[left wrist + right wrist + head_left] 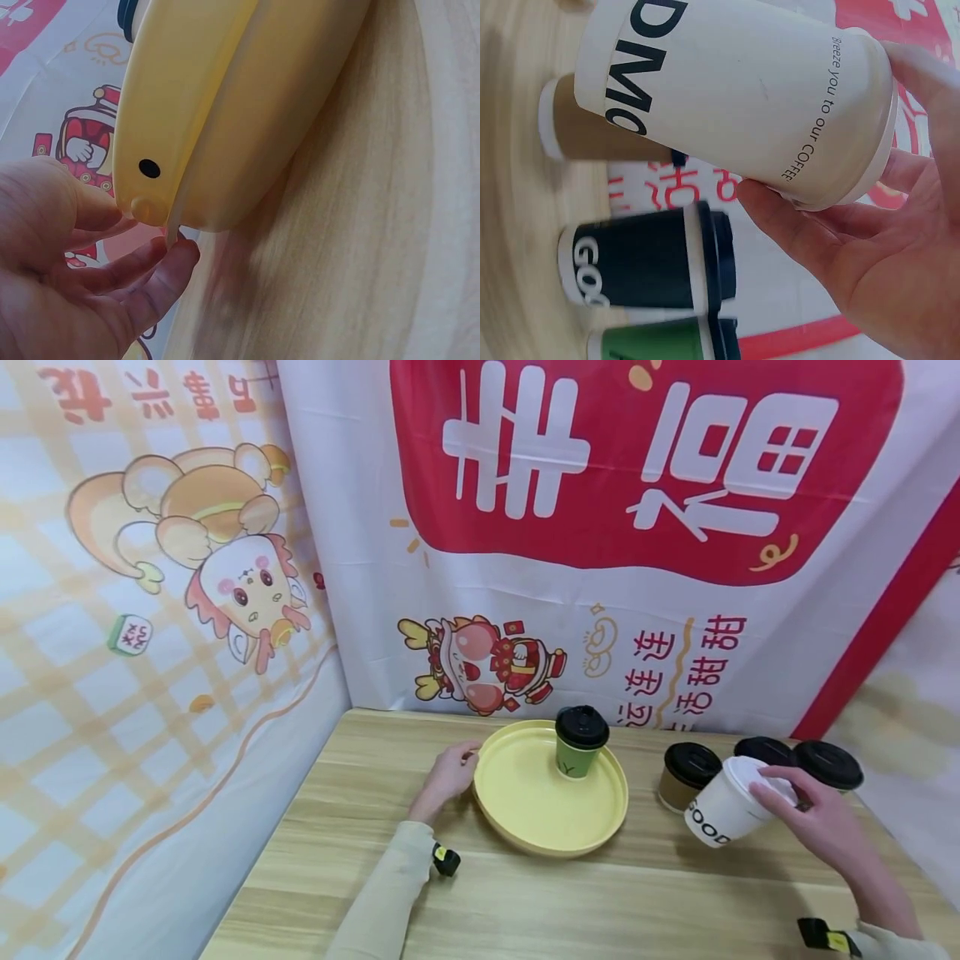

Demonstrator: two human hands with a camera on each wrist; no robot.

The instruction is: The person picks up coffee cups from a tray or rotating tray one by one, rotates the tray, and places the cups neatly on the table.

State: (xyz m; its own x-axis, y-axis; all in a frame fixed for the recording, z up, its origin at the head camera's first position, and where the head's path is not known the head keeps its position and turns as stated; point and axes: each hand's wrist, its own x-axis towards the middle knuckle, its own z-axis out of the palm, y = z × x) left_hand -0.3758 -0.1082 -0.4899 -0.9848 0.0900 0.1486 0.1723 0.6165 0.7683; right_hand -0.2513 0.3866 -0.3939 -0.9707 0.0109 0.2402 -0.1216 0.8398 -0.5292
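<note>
A round yellow tray [525, 810] lies on the wooden table, and my left hand [448, 774] pinches its left rim. In the left wrist view the thumb is at the rim and the curled fingertips [180, 259] are just under the edge. A green paper cup with a black lid [576, 758] stands upright toward the tray's back right. To the right, my right hand [832, 827] grips a white paper cup [720, 810] around its white lid. This cup is tilted and raised, its printed base toward the tray.
Behind the white cup stand a brown cup [677, 792], a black cup [634, 259] and another green cup [656, 343], all black-lidded. Printed cloth hangs along the table's back edge [420, 714] and down the left side [247, 760].
</note>
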